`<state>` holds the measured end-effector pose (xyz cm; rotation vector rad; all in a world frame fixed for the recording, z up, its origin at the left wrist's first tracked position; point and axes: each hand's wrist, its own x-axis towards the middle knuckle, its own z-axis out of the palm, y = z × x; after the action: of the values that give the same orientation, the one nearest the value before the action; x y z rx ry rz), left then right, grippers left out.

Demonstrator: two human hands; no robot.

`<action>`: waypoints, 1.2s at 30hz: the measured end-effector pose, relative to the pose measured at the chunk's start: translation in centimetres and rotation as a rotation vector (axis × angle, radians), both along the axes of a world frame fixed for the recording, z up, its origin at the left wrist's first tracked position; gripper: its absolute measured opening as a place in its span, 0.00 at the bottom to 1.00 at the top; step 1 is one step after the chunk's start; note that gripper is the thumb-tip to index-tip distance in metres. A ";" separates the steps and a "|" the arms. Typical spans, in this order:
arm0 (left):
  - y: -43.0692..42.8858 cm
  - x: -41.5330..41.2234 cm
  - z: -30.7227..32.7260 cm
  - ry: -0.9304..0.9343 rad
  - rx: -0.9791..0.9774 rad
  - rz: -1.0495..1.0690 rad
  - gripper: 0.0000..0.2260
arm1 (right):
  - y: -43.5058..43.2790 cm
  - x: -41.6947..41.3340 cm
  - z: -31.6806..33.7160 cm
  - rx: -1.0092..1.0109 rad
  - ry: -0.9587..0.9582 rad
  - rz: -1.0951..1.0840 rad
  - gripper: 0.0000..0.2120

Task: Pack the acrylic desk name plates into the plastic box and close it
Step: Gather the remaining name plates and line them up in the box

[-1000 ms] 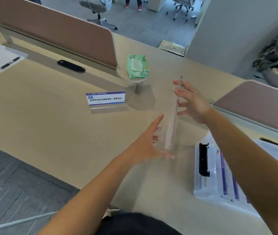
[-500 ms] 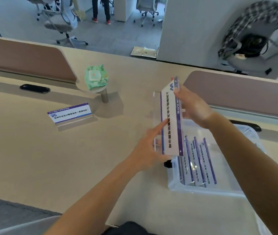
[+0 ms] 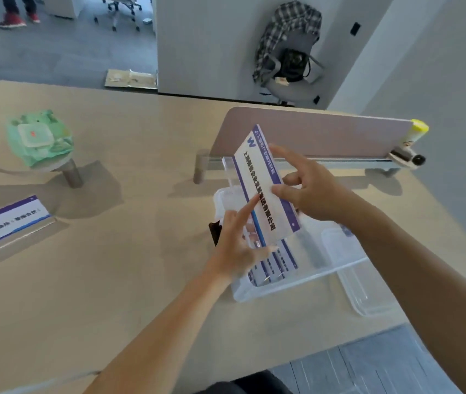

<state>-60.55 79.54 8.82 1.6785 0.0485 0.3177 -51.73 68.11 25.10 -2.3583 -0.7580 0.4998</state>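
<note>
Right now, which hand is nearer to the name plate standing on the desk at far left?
Left. The left hand touches the lower end of the held plate over the box, well right of the standing name plate; the right hand grips that plate farther right.

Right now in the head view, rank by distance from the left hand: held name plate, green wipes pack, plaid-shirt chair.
1. Held name plate: touching the left hand.
2. Green wipes pack: desk, far left.
3. Plaid-shirt chair: beyond the desk.
</note>
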 end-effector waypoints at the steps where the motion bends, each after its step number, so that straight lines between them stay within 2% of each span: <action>1: -0.8 0.3 -0.1 0.008 0.027 -0.032 0.46 | -0.7 0.2 0.1 -0.020 -0.004 -0.035 0.31; 6: -4.2 2.1 -0.1 0.074 0.204 -0.129 0.47 | -4.5 2.4 -0.6 -0.089 -0.108 -0.077 0.29; 12: -5.6 5.7 0.2 0.351 0.314 -0.191 0.55 | -10.5 8.1 -4.4 -0.018 -0.122 -0.123 0.24; 14: -5.2 6.6 -0.4 0.452 0.419 -0.108 0.52 | -12.4 10.4 -5.6 -0.013 -0.080 -0.102 0.24; 16: -4.5 7.1 -1.8 0.522 0.578 0.005 0.44 | -14.1 12.7 -6.5 -0.018 -0.046 -0.072 0.24; 22: -3.6 7.4 -6.7 0.596 1.019 0.429 0.29 | -17.0 17.4 -9.1 -0.086 -0.108 0.020 0.22; 24: -3.6 7.6 -7.2 0.652 1.020 0.523 0.27 | -17.4 18.4 -10.6 -0.125 -0.156 0.053 0.23; 27: -3.6 8.1 -6.8 0.788 0.815 0.576 0.31 | -17.5 19.2 -13.1 -0.217 -0.287 0.097 0.25; 29: -3.5 8.4 -6.9 0.800 0.793 0.598 0.33 | -17.4 19.1 -14.6 -0.282 -0.350 0.132 0.27; 36: -3.4 8.3 -7.1 0.815 0.800 0.604 0.35 | -15.6 18.9 -19.3 -0.450 -0.249 0.206 0.27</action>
<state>-52.23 76.16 1.74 2.4686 1.1811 0.0649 -32.88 52.55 5.80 -2.8109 -1.1054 0.5097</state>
